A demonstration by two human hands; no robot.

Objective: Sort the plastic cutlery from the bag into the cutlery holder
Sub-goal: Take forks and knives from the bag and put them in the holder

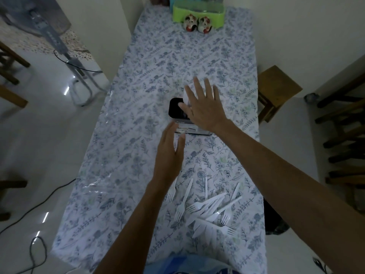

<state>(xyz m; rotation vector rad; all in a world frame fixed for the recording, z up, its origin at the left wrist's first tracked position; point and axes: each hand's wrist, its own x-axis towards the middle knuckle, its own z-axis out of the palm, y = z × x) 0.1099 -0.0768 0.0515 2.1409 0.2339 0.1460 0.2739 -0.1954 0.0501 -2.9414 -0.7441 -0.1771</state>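
— Fingers (199,86) of the right hand (203,107): how do they stand?

— Spread wide and flat, holding nothing. That hand hovers over the holder (184,120), covering most of its right side. Whether the palm touches it, I cannot tell.

— And the left hand (167,155)?

— Also flat and empty, fingers straight and close together, thumb a little apart. Its fingertips reach the near left edge of the holder; contact is unclear.

— What does the holder look like?

— Dark, with a black rounded part showing on the far left and a lighter front face with some print, too blurred to read. It stands around the middle of the tabletop (138,95), which wears a floral cloth in blue and green.

— Where is the cutlery?

— White plastic forks (205,206) lie loose on the cloth near the person, right of the left forearm. Two lie apart on the left of the group; the rest overlap in a heap, pointing various ways. None is in either hand. Whether any sits inside the holder, I cannot see.

— The bag?

— Something pale shows past the right fingers, but I cannot say what it is.

— Anything else up there?

— At the far end, a green container (198,11) with two small figurines (198,25) just before it. A wooden stool (276,89) stands at the right side.
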